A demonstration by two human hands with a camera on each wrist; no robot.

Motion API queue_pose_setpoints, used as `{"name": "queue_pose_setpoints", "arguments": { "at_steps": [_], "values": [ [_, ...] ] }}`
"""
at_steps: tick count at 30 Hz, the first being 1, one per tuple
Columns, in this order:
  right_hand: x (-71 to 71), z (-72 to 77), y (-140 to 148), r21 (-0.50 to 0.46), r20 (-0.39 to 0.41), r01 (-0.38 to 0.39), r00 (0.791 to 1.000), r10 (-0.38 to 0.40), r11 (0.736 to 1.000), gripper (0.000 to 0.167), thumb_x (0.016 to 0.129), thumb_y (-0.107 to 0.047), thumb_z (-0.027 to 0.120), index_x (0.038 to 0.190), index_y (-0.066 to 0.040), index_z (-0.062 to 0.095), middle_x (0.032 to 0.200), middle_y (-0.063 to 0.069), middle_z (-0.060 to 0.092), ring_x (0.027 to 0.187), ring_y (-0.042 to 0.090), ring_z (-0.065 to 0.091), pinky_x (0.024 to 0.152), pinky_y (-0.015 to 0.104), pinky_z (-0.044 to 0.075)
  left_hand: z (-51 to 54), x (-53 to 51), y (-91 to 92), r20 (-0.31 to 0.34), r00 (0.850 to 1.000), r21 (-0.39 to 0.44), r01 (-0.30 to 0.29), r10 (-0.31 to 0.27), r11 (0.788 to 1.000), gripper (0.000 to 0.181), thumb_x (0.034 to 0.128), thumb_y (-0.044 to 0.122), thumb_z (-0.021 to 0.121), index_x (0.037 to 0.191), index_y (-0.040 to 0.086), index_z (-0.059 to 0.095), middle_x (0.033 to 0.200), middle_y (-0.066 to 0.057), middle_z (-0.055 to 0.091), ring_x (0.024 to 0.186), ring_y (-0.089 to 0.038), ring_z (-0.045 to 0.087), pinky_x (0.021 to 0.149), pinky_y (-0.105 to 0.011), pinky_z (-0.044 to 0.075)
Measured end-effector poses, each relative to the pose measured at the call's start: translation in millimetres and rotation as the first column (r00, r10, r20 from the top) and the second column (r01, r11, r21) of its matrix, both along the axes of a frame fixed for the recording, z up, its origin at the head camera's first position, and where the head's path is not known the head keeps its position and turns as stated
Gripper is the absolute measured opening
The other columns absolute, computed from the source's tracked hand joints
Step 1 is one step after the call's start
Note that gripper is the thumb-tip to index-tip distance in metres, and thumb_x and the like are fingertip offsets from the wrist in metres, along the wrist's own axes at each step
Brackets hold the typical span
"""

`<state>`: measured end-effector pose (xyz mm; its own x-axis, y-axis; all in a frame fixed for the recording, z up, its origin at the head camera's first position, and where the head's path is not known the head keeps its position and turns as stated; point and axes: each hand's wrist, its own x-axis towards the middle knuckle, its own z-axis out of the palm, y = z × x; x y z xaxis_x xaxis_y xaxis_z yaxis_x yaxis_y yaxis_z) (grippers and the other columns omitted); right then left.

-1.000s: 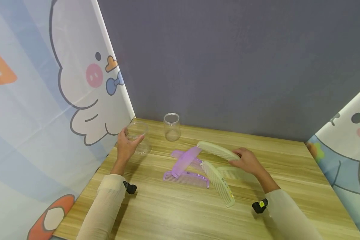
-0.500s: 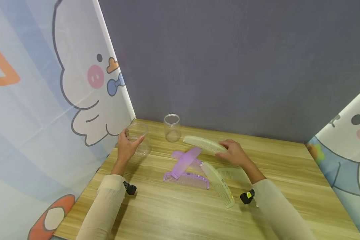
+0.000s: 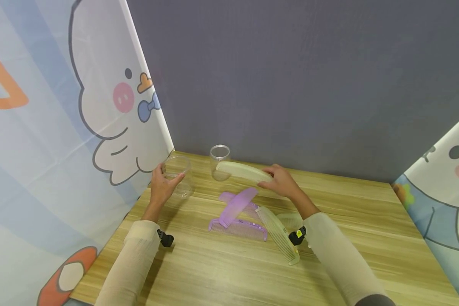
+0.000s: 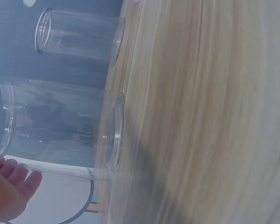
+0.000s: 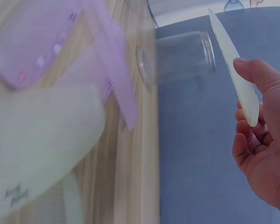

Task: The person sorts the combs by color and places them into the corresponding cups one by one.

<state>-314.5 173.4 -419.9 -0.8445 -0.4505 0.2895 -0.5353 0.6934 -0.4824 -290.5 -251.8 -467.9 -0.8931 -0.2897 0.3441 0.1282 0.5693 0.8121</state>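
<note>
My left hand is wrapped round the upper part of a clear plastic jar standing on the table, thumb on one side and fingers on the other. Between thumb and fingers, my right hand pinches one end of a pale green comb, also in the right wrist view. That comb is held above the table, its free end in front of a second, narrower clear jar in the head view. Below the right hand lie purple combs in an overlapping heap, beside more green combs.
The wooden table meets a grey panel at the back. A cartoon-printed cloth hangs along the left side, and another printed cloth at the right.
My right hand has carried the green comb left, up and away from the other combs, towards the narrower jar. The left hand and its jar stay in place.
</note>
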Motion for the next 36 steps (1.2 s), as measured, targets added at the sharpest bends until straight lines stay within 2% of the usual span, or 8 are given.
{"name": "queue_pose_setpoints", "arguments": {
  "at_steps": [9, 14, 22, 27, 30, 32, 36],
  "values": [
    [-6.9, 15.6, -43, -0.007, -0.003, -0.03, 1.0, 0.03, 1.0, 0.055, 0.084, -0.034, 0.08, 0.129, -0.004, 0.069, 0.112, 0.014, 0.07, 0.094, 0.025, 0.058, 0.08, 0.04, 0.049, -1.7, -2.8, -1.5, -0.006, 1.0, -0.011, 0.003, -0.003, 1.0, 0.09, 0.0829, 0.04, 0.085, 0.146, -0.005, 0.039, 0.134, -0.03, 0.046, 0.12, -0.042, 0.047, 0.104, -0.058, 0.042],
    [-10.0, 22.0, -71, -0.025, 0.001, -0.059, 0.998, 0.059, 0.998, 0.05, 0.083, -0.033, 0.08, 0.124, -0.006, 0.072, 0.109, 0.012, 0.073, 0.1, 0.027, 0.061, 0.086, 0.043, 0.051, -0.4, -1.5, -1.9, -0.003, 1.0, -0.002, 0.011, -0.011, 1.0, 0.091, 0.0833, 0.039, 0.084, 0.147, -0.006, 0.038, 0.136, -0.031, 0.046, 0.12, -0.042, 0.047, 0.104, -0.058, 0.043],
    [-9.5, 31.5, -106, -0.02, 0.002, -0.074, 0.997, 0.074, 0.997, 0.047, 0.081, -0.032, 0.081, 0.121, -0.008, 0.074, 0.105, 0.01, 0.074, 0.1, 0.026, 0.062, 0.088, 0.041, 0.051, 1.4, -0.1, 0.4, 0.006, 1.0, 0.015, 0.022, -0.022, 1.0, 0.092, 0.0832, 0.04, 0.084, 0.148, -0.005, 0.037, 0.138, -0.031, 0.045, 0.122, -0.043, 0.047, 0.105, -0.057, 0.043],
    [-9.0, 36.1, -120, -0.002, 0.015, -0.057, 0.998, 0.057, 0.998, 0.053, 0.081, -0.034, 0.079, 0.127, -0.007, 0.071, 0.109, 0.012, 0.073, 0.103, 0.027, 0.063, 0.09, 0.042, 0.052, -0.6, -2.4, 1.8, -0.005, 1.0, 0.012, 0.028, -0.028, 1.0, 0.089, 0.084, 0.04, 0.083, 0.145, -0.006, 0.039, 0.134, -0.029, 0.046, 0.119, -0.04, 0.046, 0.101, -0.055, 0.043],
    [-8.7, 35.4, -127, -0.015, 0.027, -0.035, 0.999, 0.035, 0.999, 0.059, 0.083, -0.034, 0.078, 0.133, -0.005, 0.067, 0.119, 0.014, 0.072, 0.111, 0.029, 0.063, 0.097, 0.044, 0.052, -0.9, -3.1, 3.3, -0.011, 0.999, 0.011, 0.033, -0.033, 0.999, 0.087, 0.0835, 0.041, 0.083, 0.142, -0.006, 0.041, 0.13, -0.028, 0.046, 0.115, -0.04, 0.046, 0.099, -0.054, 0.043],
    [-8.2, 34.3, -131, -0.051, 0.044, -0.017, 0.999, 0.019, 0.999, 0.06, 0.084, -0.034, 0.079, 0.133, -0.003, 0.065, 0.124, 0.015, 0.07, 0.114, 0.03, 0.062, 0.099, 0.044, 0.051, -1.2, -3.2, 4.5, -0.01, 0.999, 0.009, 0.031, -0.031, 0.999, 0.085, 0.0832, 0.041, 0.084, 0.14, -0.006, 0.042, 0.127, -0.028, 0.046, 0.114, -0.039, 0.046, 0.098, -0.053, 0.043],
    [-7.3, 31.6, -138, -0.137, 0.071, 0.035, 0.997, -0.026, 0.99, 0.056, 0.083, -0.034, 0.082, 0.129, -0.006, 0.067, 0.122, 0.013, 0.07, 0.109, 0.029, 0.064, 0.094, 0.043, 0.052, -2.3, -3.1, 5.7, -0.007, 1.0, 0.003, 0.027, -0.027, 1.0, 0.081, 0.0833, 0.04, 0.084, 0.136, -0.006, 0.043, 0.125, -0.028, 0.046, 0.112, -0.038, 0.047, 0.097, -0.052, 0.043]
  ]
}}
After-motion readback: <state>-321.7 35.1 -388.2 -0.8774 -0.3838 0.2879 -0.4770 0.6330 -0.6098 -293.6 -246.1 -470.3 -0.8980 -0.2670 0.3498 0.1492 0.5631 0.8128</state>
